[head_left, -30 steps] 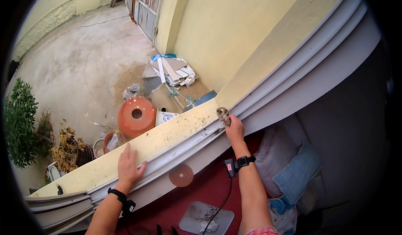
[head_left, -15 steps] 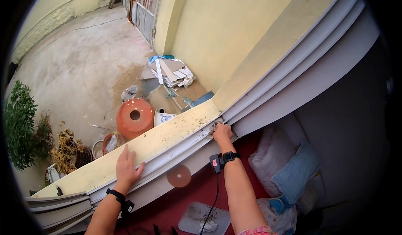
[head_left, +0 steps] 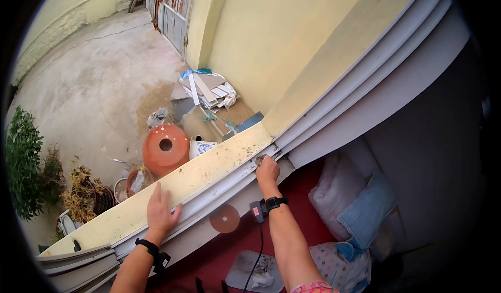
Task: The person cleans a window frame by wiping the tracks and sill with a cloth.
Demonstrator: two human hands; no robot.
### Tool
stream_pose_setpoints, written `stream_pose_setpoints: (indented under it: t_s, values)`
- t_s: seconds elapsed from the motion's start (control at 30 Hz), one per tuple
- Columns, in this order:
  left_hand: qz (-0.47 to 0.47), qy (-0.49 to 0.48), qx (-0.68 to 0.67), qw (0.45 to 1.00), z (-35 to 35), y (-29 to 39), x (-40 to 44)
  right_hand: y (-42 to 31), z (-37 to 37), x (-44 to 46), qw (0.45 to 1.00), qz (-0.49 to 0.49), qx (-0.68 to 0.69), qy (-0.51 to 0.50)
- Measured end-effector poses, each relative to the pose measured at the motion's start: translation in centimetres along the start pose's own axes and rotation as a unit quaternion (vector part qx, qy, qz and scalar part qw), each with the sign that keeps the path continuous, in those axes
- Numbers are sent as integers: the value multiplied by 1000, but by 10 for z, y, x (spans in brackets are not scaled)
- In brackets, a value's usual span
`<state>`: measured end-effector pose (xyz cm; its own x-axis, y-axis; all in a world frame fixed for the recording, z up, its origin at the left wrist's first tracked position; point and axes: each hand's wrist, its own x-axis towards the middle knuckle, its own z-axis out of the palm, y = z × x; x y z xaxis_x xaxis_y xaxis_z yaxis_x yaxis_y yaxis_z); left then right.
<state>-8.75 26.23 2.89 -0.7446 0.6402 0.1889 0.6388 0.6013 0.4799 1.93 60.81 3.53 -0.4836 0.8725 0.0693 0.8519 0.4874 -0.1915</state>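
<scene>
My right hand (head_left: pixel 268 172) is closed on a small crumpled, dirty rag (head_left: pixel 260 160). It presses the rag into the white window track (head_left: pixel 209 191), close to the corner of the frame. Fingers stretched out, my left hand (head_left: pixel 160 212) lies flat across the pale yellow outer sill (head_left: pixel 133 217) and the track's edge. Dark specks of dirt are scattered over the sill. Each wrist wears a black strap with a small device. Below the track, on the inner ledge, is a brown disc with a small hole (head_left: pixel 225 218).
Indoors, a grey plastic tray (head_left: pixel 242 267) holding dirt and crumpled white paper sits on a red surface (head_left: pixel 282 225). Pillows (head_left: pixel 368 209) lie to the right. Outside are an orange-red round pot (head_left: pixel 166 149), stacked boards (head_left: pixel 206 87), potted plants (head_left: pixel 83 188) and a metal gate (head_left: pixel 175 16).
My right hand has slid a little along the track, away from the corner and toward the left, with the rag. The left hand stays in place on the sill.
</scene>
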Motion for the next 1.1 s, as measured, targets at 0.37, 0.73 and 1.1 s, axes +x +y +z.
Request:
stream_pose_setpoints:
  t_s: [0.37,0.73,1.1]
  values:
    - [-8,-3,-2,1000,-2,1,-1,-22,-37,-2,989,13,127,-70]
    - [-10,4,4,1000,-1,1,0,-27,-17,66,930,-116,343,-65]
    - [-17,-18,10,1000,-5,3,1,-2,-30,-45,949,-253,188,-30]
